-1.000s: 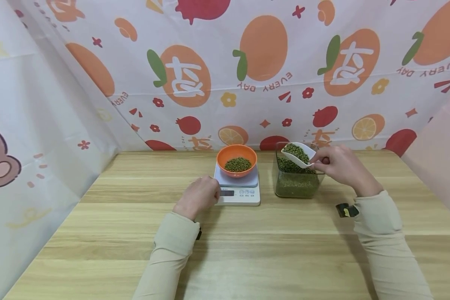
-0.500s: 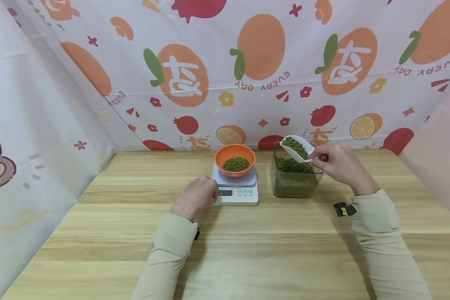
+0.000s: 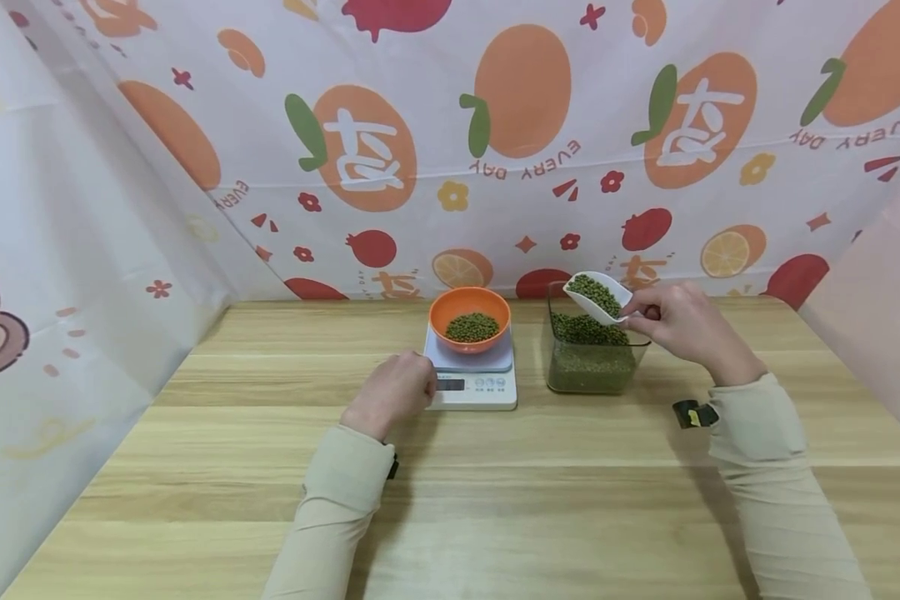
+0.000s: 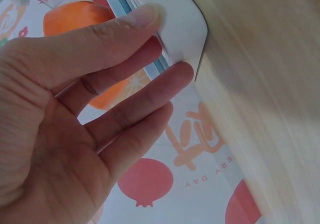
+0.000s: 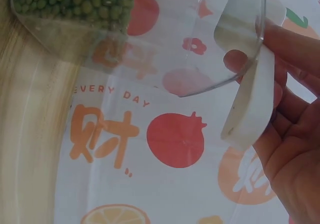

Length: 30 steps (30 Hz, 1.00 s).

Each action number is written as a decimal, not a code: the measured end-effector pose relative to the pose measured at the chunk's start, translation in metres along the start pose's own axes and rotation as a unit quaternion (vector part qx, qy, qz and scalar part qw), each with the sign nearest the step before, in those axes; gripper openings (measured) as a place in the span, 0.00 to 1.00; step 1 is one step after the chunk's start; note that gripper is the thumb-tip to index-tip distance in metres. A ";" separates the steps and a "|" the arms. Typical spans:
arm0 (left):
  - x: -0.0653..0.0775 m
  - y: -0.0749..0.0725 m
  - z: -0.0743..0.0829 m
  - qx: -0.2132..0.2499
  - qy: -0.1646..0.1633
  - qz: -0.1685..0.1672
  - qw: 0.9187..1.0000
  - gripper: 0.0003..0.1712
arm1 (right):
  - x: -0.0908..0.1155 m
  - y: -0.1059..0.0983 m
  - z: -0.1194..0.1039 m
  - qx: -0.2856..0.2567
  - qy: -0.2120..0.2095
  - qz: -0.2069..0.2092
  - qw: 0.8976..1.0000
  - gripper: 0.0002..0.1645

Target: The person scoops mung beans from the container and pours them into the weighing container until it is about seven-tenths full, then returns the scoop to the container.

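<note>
My right hand (image 3: 678, 321) pinches the handle of a small white scoop (image 3: 627, 295) between thumb and fingers. The scoop is tilted and carries green mung beans (image 3: 596, 293) above a clear container (image 3: 592, 379) of the same beans. In the right wrist view the scoop handle (image 5: 250, 106) extends past the container's rim. My left hand (image 3: 396, 390) is at the left front corner of a white kitchen scale (image 3: 480, 401); in the left wrist view its relaxed fingers (image 4: 142, 99) and thumb are against the scale's edge. An orange bowl (image 3: 470, 297) with some mung beans sits on the scale.
A wooden table (image 3: 510, 517) lies under everything. Behind it hangs a white cloth (image 3: 427, 200) printed with fruit, close behind the bowl and the container. The container stands to the right of the scale, with a gap between them.
The scoop with its beans has risen slightly above the container and turned a little in my right hand. My left hand stays at the scale, and the view has shifted slightly.
</note>
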<state>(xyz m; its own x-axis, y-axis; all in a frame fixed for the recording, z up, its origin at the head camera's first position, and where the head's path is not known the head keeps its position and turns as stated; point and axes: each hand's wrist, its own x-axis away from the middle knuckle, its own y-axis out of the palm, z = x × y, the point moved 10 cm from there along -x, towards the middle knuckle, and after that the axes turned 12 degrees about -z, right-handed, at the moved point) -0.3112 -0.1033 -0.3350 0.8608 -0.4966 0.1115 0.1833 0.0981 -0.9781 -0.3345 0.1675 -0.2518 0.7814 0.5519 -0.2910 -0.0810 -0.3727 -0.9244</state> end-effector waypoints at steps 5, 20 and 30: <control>0.000 -0.001 -0.001 0.004 -0.004 -0.002 1.000 0.19 | -0.003 -0.004 -0.001 0.000 -0.002 -0.002 1.000 0.05; 0.003 -0.001 0.001 0.007 0.000 -0.003 1.000 0.20 | -0.006 -0.008 -0.009 0.004 -0.016 -0.002 1.000 0.06; 0.004 -0.002 0.002 0.004 0.001 0.001 1.000 0.19 | -0.010 -0.010 -0.016 0.004 -0.031 -0.008 0.999 0.06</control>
<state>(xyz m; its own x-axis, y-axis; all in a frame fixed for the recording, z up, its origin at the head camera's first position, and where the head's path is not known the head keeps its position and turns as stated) -0.3073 -0.1037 -0.3324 0.8600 -0.4984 0.1096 0.1861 0.1063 -0.9768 -0.3315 0.1540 -0.2360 0.7427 0.6030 -0.2912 -0.0747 -0.3575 -0.9309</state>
